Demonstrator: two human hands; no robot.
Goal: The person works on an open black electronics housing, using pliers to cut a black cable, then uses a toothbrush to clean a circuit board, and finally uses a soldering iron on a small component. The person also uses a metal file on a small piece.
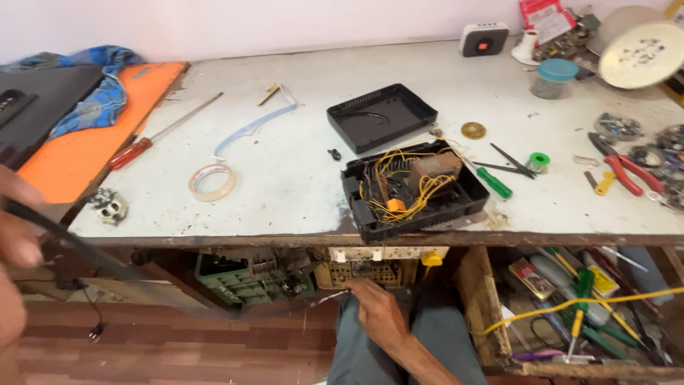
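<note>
Below the table (285,178) edge, right hand (377,310) fingers pinched a thin wire (329,298) under the open black box (413,189), left hand (18,235) fingers clamped on a dark cable (71,242); slow, steady feeding looked wisest.

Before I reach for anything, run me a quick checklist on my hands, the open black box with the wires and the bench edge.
1. Right hand free: cannot tell; it is low below the bench edge with a thin wire tip at its fingers.
2. Left hand free: not ok; it holds a dark cable.
3. Open black box well on the bench: not ok; it sits at the front edge.
4. Black lid off the box: ok; it lies behind it.
5. Green-handled screwdriver near the box: ok; just right of it.
</note>
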